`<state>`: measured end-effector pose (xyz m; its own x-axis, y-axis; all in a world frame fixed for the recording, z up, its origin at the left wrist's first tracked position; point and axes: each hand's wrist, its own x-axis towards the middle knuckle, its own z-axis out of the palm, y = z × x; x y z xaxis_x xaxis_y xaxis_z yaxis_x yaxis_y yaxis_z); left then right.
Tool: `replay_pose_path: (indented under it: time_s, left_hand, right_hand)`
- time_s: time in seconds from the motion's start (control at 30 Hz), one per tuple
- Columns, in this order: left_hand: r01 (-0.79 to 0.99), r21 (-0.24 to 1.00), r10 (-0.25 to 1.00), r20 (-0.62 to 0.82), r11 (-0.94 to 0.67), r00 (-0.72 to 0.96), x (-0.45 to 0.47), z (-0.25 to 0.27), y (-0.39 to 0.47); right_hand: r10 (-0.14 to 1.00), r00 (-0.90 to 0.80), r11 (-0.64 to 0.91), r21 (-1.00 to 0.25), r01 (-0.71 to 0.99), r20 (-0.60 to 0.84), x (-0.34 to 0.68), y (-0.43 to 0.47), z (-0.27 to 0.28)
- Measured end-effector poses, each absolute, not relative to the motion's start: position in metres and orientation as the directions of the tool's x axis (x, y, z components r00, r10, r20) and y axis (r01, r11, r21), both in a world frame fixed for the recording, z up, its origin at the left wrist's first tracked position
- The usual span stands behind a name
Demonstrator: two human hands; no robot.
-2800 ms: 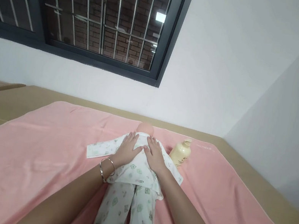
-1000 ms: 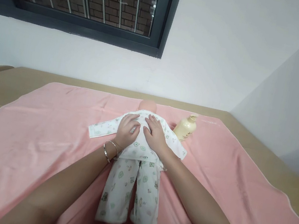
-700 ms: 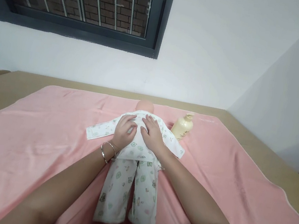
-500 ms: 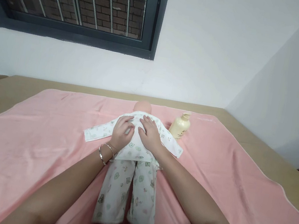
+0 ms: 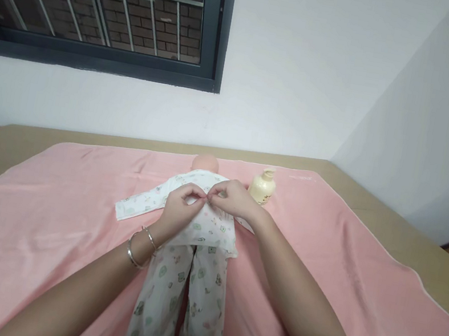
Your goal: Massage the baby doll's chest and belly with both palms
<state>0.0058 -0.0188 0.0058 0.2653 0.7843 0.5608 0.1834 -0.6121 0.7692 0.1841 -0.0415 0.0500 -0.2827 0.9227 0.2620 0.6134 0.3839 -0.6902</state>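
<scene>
A doll with a bald, skin-toned head (image 5: 205, 163) lies on a pink blanket, its legs toward me. It wears a white long-sleeved shirt (image 5: 207, 229) and matching trousers (image 5: 208, 298), both printed with small animals. Over the middle of the shirt's upper part, my left hand (image 5: 184, 204) pinches thumb and forefinger together. From the other side my right hand (image 5: 233, 197) does the same, and the fingertips of both nearly touch. They appear to grip the shirt's cloth, though the pinched bit is tiny. My right hand and forearm hide much of the sleeve on that side.
A cream pump bottle (image 5: 262, 187) stands on the pink blanket (image 5: 44, 229), just beyond my right hand. The blanket covers a tan padded surface (image 5: 394, 241). Behind it rise a white wall (image 5: 282, 85) and a dark-framed barred window (image 5: 225, 29).
My hands lay spread on the shirt; now both are closed in a pinch, fingertips together at its middle. The right wrist has lifted and turned inward. The view has shifted slightly.
</scene>
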Motion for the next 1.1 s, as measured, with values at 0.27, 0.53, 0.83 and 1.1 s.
replay_pose_path:
  time_s: [0.27,0.53,0.83,1.1]
  left_hand:
    - [0.032,0.941,0.888,0.306,-0.336,0.342,0.013,0.026,-0.032]
    - [0.120,0.959,0.902,0.192,-0.255,0.386,0.016,0.034,-0.037]
    - [0.281,0.947,0.834,-0.029,-0.153,0.550,0.008,0.044,-0.040]
    - [0.337,0.941,0.714,-0.241,0.006,0.658,0.005,0.067,-0.053]
  right_hand:
    - [0.914,-0.379,0.369,-0.687,0.626,0.146,0.201,-0.056,0.070]
    - [0.858,-0.486,0.459,-0.673,0.580,0.166,0.207,-0.056,0.073]
    - [0.768,-0.634,0.524,-0.652,0.549,0.084,0.209,-0.067,0.078]
    - [0.685,-0.728,0.606,-0.580,0.544,0.032,0.200,-0.086,0.092]
